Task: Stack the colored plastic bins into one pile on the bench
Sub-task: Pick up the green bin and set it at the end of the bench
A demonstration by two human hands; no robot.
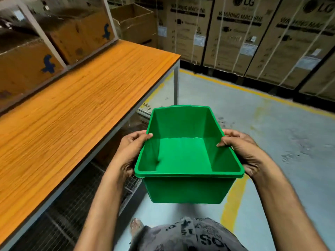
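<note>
**Bin being held in both hands beside the bench**

Head view: the green bin (183, 156) is being held in the air in front of the body, over the floor (282, 134) and just right of the bench (81, 105), without touching it. It is being kept upright and open side up, with nothing inside. That attitude would probably let it sit flat as a base or nest into another bin.

The left rim is being gripped by the left hand (130, 151), with the thumb hooked over the edge and the other fingers curled against the outer wall. The right rim is being gripped the same way by the right hand (243, 149). The bin is being clamped on opposite long sides, probably so that the light, wide shell is kept level and is not being twisted.

No other colored bin is being shown, so no pile can be seen. The visible part of the bench top is being left bare. By that evidence the stacking is judged to be at an early stage, with this bin not yet set down.

Brown boxes (81, 35) are being stored on a rack behind the bench. Tall cartons (235, 33) are being lined up behind a yellow line (233, 200).
</note>
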